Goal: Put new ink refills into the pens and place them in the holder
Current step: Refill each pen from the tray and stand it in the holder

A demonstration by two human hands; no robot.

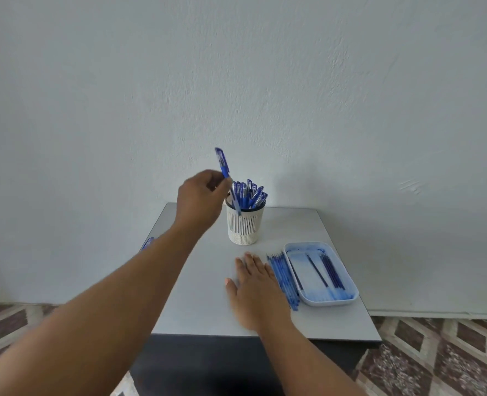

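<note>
My left hand [199, 200] pinches a blue capped pen [224, 168], nearly upright, just left of and in front of the holder's rim. The white slotted holder [245, 227] stands at the back middle of the table with several blue pens [249, 194] in it. My right hand [255, 284] lies flat on the tabletop, fingers straight, touching the left side of a row of blue refills [285, 278]. A white tray [348, 300] to the right holds a few dark refills [332, 271].
The small grey table [196, 295] stands against a pale wall, with patterned floor on both sides. Something blue [147, 243] peeks out at the table's left edge behind my left forearm. The tray sits close to the right edge.
</note>
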